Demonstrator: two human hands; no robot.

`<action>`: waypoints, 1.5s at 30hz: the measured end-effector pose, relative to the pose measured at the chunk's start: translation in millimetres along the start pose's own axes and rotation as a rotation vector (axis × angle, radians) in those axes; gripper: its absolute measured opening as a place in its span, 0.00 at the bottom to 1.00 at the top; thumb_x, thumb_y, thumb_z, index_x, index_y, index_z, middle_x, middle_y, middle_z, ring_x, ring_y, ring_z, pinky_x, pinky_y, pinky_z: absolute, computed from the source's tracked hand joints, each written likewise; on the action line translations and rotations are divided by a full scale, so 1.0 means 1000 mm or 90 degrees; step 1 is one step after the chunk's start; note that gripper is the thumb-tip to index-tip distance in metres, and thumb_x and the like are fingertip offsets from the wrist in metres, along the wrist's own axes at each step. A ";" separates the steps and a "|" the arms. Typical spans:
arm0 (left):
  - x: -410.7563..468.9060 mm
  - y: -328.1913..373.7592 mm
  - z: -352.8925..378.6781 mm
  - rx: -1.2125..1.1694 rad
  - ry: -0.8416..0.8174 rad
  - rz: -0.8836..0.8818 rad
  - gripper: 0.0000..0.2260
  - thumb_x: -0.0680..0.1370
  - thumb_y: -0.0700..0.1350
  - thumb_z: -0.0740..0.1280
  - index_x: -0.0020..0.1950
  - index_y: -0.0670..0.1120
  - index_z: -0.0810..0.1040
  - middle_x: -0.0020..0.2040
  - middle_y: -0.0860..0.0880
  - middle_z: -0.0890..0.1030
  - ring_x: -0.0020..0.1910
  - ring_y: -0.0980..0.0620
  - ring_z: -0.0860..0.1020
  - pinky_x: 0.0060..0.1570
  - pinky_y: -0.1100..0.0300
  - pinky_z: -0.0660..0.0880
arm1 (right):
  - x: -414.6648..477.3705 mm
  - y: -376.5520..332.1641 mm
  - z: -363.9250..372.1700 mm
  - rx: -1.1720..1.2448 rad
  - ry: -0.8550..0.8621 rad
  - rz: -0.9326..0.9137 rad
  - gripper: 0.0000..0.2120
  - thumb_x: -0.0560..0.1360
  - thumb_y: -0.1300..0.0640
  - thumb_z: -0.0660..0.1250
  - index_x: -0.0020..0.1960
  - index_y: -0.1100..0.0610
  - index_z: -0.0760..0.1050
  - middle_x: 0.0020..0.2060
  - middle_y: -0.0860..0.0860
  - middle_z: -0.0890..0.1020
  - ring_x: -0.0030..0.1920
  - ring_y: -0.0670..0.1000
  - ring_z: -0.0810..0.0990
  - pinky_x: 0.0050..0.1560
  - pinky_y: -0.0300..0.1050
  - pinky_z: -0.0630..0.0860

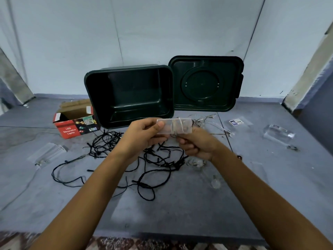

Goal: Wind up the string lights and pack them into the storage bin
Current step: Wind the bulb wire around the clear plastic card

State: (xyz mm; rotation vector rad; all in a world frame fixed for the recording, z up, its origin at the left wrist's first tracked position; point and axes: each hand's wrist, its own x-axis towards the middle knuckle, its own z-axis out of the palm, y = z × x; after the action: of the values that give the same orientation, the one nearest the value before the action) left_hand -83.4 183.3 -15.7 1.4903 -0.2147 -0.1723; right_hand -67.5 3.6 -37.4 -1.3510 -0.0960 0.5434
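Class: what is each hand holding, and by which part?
The left hand grips the clear battery box by its left end. The right hand pinches the thin wire wound round it.

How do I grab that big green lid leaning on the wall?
Take the lid by its top rim, reaching down from above. It stands on edge, leaning back against the wall, so that rim is free, while the bin crowds its left side.
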 end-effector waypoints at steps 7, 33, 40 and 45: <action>0.011 -0.008 -0.007 0.014 0.088 0.001 0.07 0.79 0.42 0.61 0.48 0.44 0.79 0.41 0.50 0.83 0.45 0.54 0.82 0.47 0.62 0.79 | -0.063 0.023 0.062 -0.228 0.171 -0.098 0.10 0.80 0.51 0.56 0.45 0.55 0.70 0.26 0.50 0.73 0.23 0.47 0.74 0.26 0.40 0.76; 0.010 -0.010 -0.006 -0.045 0.009 -0.025 0.09 0.79 0.41 0.60 0.53 0.40 0.78 0.47 0.44 0.81 0.44 0.53 0.82 0.44 0.64 0.79 | -0.016 0.029 0.031 0.168 0.143 -0.041 0.06 0.77 0.58 0.61 0.50 0.55 0.77 0.26 0.49 0.73 0.20 0.43 0.66 0.18 0.33 0.63; 0.019 -0.012 -0.011 -0.015 0.102 -0.006 0.08 0.79 0.42 0.61 0.52 0.41 0.78 0.45 0.47 0.82 0.42 0.56 0.82 0.44 0.64 0.79 | -0.060 0.025 0.070 -0.250 0.171 -0.070 0.08 0.80 0.53 0.57 0.49 0.52 0.75 0.24 0.47 0.74 0.24 0.46 0.74 0.27 0.41 0.75; 0.019 -0.014 -0.016 0.044 0.076 -0.017 0.10 0.79 0.43 0.61 0.53 0.40 0.78 0.48 0.43 0.82 0.48 0.50 0.82 0.49 0.60 0.79 | -0.060 -0.031 0.070 -0.698 0.196 -0.222 0.12 0.80 0.50 0.54 0.46 0.55 0.72 0.30 0.46 0.71 0.28 0.43 0.67 0.29 0.34 0.65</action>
State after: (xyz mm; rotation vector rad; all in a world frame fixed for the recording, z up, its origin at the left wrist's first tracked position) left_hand -60.8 193.3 -30.4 1.5669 -0.1059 -0.0970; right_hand -135.9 37.5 22.3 -2.4007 -0.4094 -0.0749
